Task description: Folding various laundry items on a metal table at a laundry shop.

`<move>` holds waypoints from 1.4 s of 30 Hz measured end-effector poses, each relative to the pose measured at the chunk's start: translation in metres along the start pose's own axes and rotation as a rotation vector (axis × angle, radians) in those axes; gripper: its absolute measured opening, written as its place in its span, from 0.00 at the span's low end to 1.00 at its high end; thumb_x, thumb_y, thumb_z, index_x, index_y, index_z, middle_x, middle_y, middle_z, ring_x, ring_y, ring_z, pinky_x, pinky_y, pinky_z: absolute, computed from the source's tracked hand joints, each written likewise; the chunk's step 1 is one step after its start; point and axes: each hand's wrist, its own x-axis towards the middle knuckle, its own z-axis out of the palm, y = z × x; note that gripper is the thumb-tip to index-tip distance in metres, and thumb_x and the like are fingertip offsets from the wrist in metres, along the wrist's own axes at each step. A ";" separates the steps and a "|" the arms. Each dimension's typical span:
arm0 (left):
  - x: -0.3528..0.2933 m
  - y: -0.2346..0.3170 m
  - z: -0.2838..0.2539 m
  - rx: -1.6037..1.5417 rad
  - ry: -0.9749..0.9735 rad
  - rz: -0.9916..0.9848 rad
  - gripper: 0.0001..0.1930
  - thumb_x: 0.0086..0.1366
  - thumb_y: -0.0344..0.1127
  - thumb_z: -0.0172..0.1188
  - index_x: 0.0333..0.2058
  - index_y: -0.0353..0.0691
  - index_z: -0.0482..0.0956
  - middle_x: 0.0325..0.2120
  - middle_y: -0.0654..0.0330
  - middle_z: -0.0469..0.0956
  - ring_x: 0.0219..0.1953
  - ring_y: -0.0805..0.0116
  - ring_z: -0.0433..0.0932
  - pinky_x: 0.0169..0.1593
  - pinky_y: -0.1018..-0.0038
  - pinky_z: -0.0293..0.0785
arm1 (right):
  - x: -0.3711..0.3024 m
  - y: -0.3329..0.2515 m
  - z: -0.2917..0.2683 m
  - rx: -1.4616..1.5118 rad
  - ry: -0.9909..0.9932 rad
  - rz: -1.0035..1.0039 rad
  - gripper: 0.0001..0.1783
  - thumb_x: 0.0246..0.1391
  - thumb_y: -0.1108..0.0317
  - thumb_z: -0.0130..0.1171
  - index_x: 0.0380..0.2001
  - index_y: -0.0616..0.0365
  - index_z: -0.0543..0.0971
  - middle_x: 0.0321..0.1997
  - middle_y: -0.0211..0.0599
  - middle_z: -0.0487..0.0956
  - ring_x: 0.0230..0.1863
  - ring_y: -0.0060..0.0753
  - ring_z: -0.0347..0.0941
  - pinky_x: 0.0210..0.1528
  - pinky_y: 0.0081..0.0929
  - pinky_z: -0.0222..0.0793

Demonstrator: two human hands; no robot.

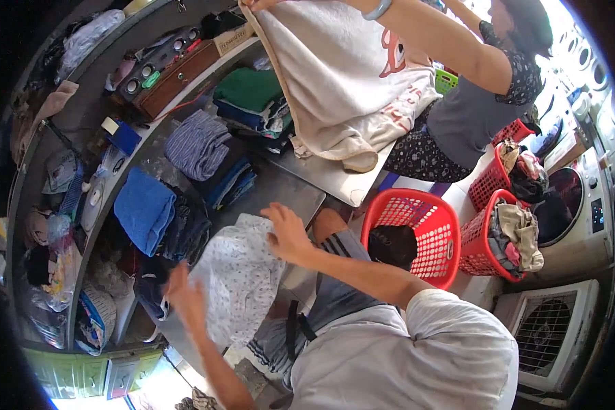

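A white garment with a small dark print [242, 273] lies spread before me over the front of the metal table [290, 188]. My right hand [290, 236] rests at its upper right edge, fingers spread and touching the cloth. By the garment's left edge is my left hand [188, 297], raised and smeared by motion, so its fingers are unclear. Just beyond are a folded blue towel [143, 210], a stack of dark jeans [184, 229] and a folded striped grey garment [197, 145]. A pile topped by a green cloth [249, 89] stands farther back.
Across the table a person [451, 123] holds up a cream blanket [335, 75]. To my right stand a red basket [451, 232] with a dark item inside and another red basket full of clothes [482, 249]. Beyond them is a front-loading washer [574, 219]. Cluttered shelves [82, 266] line the left.
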 end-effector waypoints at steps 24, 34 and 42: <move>-0.178 -0.050 0.100 -0.413 0.094 -0.478 0.25 0.66 0.43 0.70 0.56 0.32 0.80 0.51 0.44 0.77 0.52 0.44 0.77 0.59 0.55 0.71 | -0.009 0.055 0.050 -0.205 -0.013 -0.373 0.24 0.57 0.61 0.66 0.59 0.44 0.80 0.70 0.37 0.70 0.73 0.49 0.61 0.68 0.58 0.58; -0.167 -0.064 0.107 -0.409 0.139 -0.592 0.24 0.65 0.44 0.71 0.53 0.33 0.83 0.46 0.48 0.84 0.46 0.54 0.84 0.50 0.62 0.80 | -0.018 0.064 0.022 -0.246 -0.051 -0.167 0.14 0.56 0.62 0.65 0.46 0.48 0.85 0.51 0.45 0.81 0.56 0.53 0.74 0.59 0.51 0.70; -0.193 -0.076 0.109 -0.919 0.220 -0.737 0.11 0.68 0.35 0.71 0.44 0.34 0.86 0.30 0.67 0.83 0.29 0.81 0.74 0.34 0.80 0.71 | -0.019 0.076 0.015 0.255 -0.070 -0.158 0.15 0.58 0.77 0.64 0.49 0.57 0.85 0.43 0.38 0.81 0.34 0.30 0.77 0.39 0.29 0.73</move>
